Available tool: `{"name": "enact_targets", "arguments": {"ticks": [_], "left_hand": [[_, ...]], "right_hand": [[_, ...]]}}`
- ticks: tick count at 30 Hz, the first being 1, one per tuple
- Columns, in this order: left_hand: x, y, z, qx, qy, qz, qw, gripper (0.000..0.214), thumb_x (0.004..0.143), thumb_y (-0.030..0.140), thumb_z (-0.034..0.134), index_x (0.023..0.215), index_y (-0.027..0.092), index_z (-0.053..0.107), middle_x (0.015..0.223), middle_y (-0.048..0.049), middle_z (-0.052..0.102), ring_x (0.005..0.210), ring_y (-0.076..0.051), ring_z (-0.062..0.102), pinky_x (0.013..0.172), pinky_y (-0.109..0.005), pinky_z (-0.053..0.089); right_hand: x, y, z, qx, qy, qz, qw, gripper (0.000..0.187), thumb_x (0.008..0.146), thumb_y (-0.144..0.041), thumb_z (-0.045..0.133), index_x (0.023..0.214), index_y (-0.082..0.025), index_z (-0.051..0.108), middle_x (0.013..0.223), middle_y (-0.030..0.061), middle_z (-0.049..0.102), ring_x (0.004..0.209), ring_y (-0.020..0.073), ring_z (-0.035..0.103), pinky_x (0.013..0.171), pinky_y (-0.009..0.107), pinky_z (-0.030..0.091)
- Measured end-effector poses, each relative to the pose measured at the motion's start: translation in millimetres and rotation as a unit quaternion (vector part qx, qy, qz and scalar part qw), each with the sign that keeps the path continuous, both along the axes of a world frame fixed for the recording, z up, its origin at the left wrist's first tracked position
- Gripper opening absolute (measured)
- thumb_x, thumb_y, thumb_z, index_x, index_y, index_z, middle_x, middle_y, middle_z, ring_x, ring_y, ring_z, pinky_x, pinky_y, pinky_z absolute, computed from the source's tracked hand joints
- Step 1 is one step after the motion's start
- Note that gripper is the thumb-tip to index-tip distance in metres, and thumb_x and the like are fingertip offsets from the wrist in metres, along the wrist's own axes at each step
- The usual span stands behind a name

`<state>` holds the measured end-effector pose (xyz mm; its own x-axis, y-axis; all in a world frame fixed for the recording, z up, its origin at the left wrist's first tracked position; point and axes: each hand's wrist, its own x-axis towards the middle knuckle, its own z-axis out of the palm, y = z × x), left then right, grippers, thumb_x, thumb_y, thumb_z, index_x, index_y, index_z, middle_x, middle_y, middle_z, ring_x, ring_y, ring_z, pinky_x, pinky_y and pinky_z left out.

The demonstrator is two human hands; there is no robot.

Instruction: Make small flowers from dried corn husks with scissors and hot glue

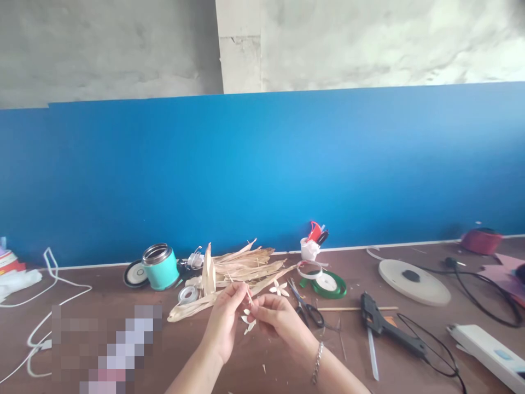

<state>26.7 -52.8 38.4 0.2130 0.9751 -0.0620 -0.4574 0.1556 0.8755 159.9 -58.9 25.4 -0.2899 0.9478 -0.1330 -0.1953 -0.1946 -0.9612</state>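
My left hand (pixel 227 317) and my right hand (pixel 276 320) meet above the middle of the table, both closed in a pinch. Between their fingertips is a thin pale husk strip (pixel 249 296). Small cream petal-shaped pieces (pixel 249 327) show just below the fingers; whether they are attached to the strip I cannot tell. Behind my hands lie dried corn husks (pixel 246 268) in a loose pile, one piece standing up. A cream flower of pointed petals (pixel 279 288) rests beyond my right hand. Scissors (pixel 305 306) lie to its right, blades pointing away.
A black glue gun (pixel 385 325) with a clear stick and cord lies right of a thin wooden stick (pixel 340 308). Behind are green ribbon (pixel 338 287), a white pen cup (pixel 309 250) and a white spool (pixel 414 282). Leftward stand a turquoise jar (pixel 161 271) and clear tape (pixel 187 295).
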Motion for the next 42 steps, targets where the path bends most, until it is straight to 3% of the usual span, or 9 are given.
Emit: {"name": "enact_targets", "arguments": {"ticks": [10,15,21,24,26,28,30,35,42], "left_hand": [[2.7,-1.4,-7.5,0.031,0.069,0.076,0.994,0.026,0.073,0.04,0.066,0.07,0.015,0.061,0.063,-0.0004,0.057,0.057,-0.01,0.048,0.054,-0.021,0.04],[9.2,-7.3,-5.7,0.045,0.072,0.1,0.991,0.025,0.07,0.039,0.069,0.066,0.017,0.059,0.066,-0.0001,0.057,0.063,-0.012,0.052,0.06,-0.022,0.042],[3.2,-18.5,10.5,0.151,0.035,0.199,0.968,0.025,0.075,0.042,0.065,0.068,0.019,0.057,0.062,0.0017,0.055,0.062,-0.012,0.049,0.063,-0.022,0.04],[-6.5,-16.0,21.5,0.157,-0.004,0.186,0.97,0.023,0.075,0.041,0.065,0.069,0.019,0.057,0.062,0.0022,0.053,0.061,-0.011,0.047,0.063,-0.022,0.04],[-9.5,-11.2,22.6,0.106,0.033,0.124,0.986,0.026,0.075,0.041,0.064,0.067,0.018,0.057,0.065,0.0016,0.054,0.058,-0.01,0.043,0.057,-0.021,0.037],[-8.9,-5.7,18.3,0.05,0.069,0.078,0.993,0.028,0.075,0.042,0.064,0.065,0.017,0.057,0.065,0.0015,0.054,0.055,-0.008,0.041,0.053,-0.02,0.033],[-6.2,-1.2,11.5,0.014,0.086,0.041,0.995,0.028,0.073,0.041,0.066,0.064,0.016,0.059,0.065,0.0009,0.054,0.054,-0.008,0.04,0.051,-0.019,0.031],[-0.7,0.4,1.3,-0.046,0.05,-0.055,0.996,0.024,0.066,0.036,0.074,0.068,0.014,0.065,0.061,0.0018,0.051,0.053,-0.007,0.041,0.05,-0.019,0.029],[-0.2,-4.7,2.2,-0.077,0.033,-0.099,0.991,0.023,0.06,0.029,0.079,0.062,0.013,0.064,0.059,-0.0006,0.057,0.051,-0.006,0.04,0.05,-0.019,0.026]], "right_hand": [[-0.6,2.5,-6.9,0.078,-0.111,-0.053,0.989,0.029,0.07,-0.043,0.061,0.063,-0.016,0.054,0.057,-0.0005,0.057,0.045,0.0071,0.04,0.045,0.021,0.028],[1.0,-8.4,3.4,0.263,-0.261,-0.102,0.923,0.015,0.076,-0.023,0.051,0.065,-0.017,0.059,0.06,-0.0001,0.057,0.058,0.0118,0.046,0.055,0.023,0.032],[3.8,2.7,0.1,0.013,-0.033,-0.153,0.988,0.013,0.068,-0.027,0.051,0.059,-0.016,0.052,0.055,-0.001,0.053,0.042,0.0066,0.033,0.041,0.02,0.019],[16.1,16.2,-5.6,0.009,-0.079,-0.126,0.989,0.016,0.068,-0.031,0.054,0.064,-0.016,0.056,0.06,0.0008,0.057,0.041,0.0069,0.035,0.04,0.021,0.018],[26.9,22.2,-7.1,0.081,-0.248,-0.149,0.954,0.023,0.072,-0.033,0.054,0.055,-0.017,0.055,0.055,0.0012,0.055,0.044,0.0096,0.041,0.043,0.022,0.025],[36.6,24.8,-6.1,0.172,-0.396,-0.222,0.874,0.028,0.073,-0.031,0.055,0.048,-0.018,0.053,0.06,0.0038,0.057,0.056,0.014,0.05,0.052,0.024,0.033],[42.1,24.4,-2.6,0.229,-0.422,-0.245,0.842,0.015,0.073,-0.026,0.057,0.062,-0.017,0.062,0.077,0.0061,0.062,0.068,0.0169,0.054,0.061,0.026,0.039],[33.9,15.2,11.2,0.211,-0.172,-0.054,0.961,0.033,0.08,-0.043,0.056,0.097,-0.019,0.068,0.088,0.0062,0.065,0.078,0.0186,0.058,0.069,0.029,0.046],[29.3,8.9,22.0,0.201,-0.103,-0.016,0.974,0.026,0.069,-0.043,0.069,0.076,-0.018,0.073,0.072,0.0018,0.061,0.069,0.0146,0.057,0.066,0.027,0.046]]}}
